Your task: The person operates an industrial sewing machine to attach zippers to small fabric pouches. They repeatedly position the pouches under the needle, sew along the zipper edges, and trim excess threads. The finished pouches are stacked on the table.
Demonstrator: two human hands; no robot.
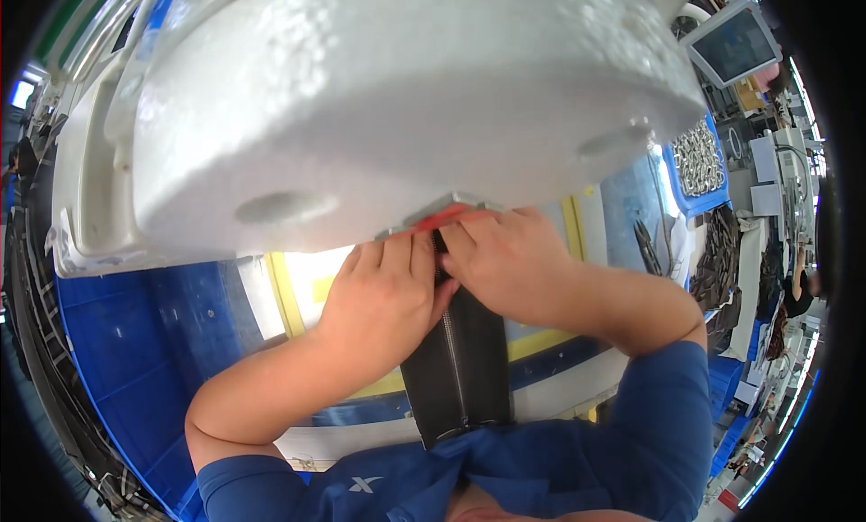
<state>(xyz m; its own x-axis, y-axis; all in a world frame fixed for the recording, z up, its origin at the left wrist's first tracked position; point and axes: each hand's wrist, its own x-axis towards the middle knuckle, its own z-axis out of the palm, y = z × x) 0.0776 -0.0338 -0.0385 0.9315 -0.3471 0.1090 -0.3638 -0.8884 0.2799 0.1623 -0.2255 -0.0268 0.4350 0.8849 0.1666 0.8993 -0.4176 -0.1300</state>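
Observation:
A long black fabric piece with a zipper (456, 369) runs from under both hands down over the table's near edge toward my body. My left hand (383, 287) is closed on its far left part, knuckles bent and thumb at the zipper. On the opposite side my right hand (510, 265) is closed too, its fingers gripping the same piece. Just beyond the fingertips, a red part (442, 217) with grey metal edges shows beneath a big white machine head (406, 134). The machine hides the far end of the piece and some fingertips.
The white machine head overhangs the work closely. Yellow tape strips (575, 229) mark the bright tabletop. At left stands a large blue bin (126, 360). To the right are a blue basket of metal pieces (699, 166), scissor-like tools (646, 247), dark pieces (717, 260) and a screen (732, 42).

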